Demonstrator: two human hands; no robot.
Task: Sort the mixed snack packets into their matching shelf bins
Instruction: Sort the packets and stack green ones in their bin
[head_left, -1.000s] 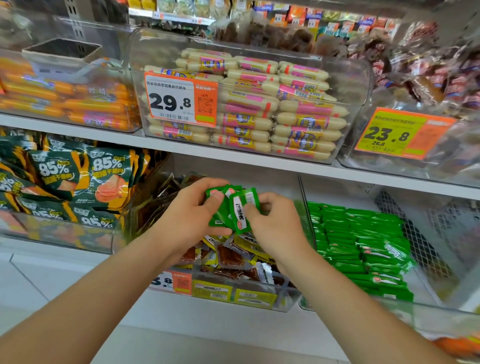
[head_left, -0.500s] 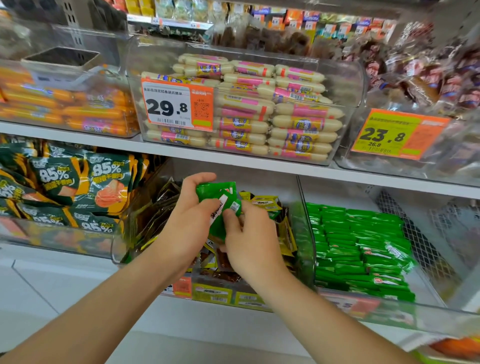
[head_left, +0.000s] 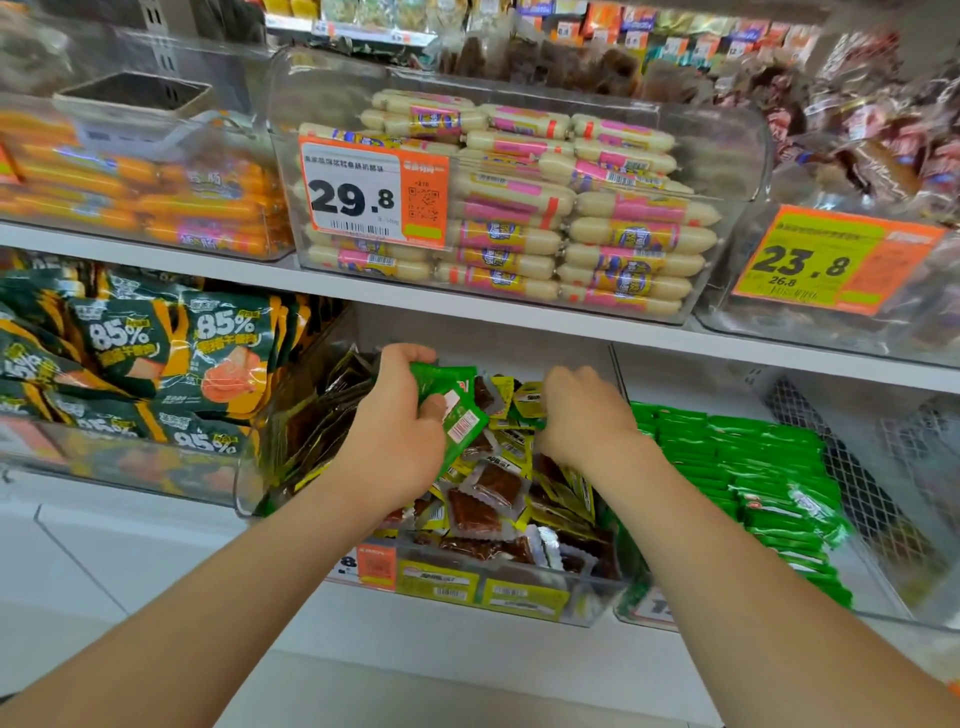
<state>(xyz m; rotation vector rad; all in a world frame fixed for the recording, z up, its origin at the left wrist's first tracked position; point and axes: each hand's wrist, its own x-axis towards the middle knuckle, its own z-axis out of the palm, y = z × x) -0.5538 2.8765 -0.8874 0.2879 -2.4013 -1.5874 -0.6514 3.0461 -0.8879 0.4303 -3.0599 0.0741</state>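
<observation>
White shop shelves (head_left: 156, 260) stand above a pale tiled floor (head_left: 104, 571).

Two hands (head_left: 392, 441) (head_left: 587, 421), two upper price tags (head_left: 374, 192) (head_left: 831, 260)

Left hand (head_left: 396, 434) and right hand (head_left: 586, 422) are bare (the slender forearms (head_left: 228, 603) too).

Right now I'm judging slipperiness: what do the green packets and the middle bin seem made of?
Green packets: likely thin glossy plastic film; they crumple in the left hand and glint. Middle bin: clear rigid plastic, smooth finish; the snacks inside show through its front wall.
</observation>
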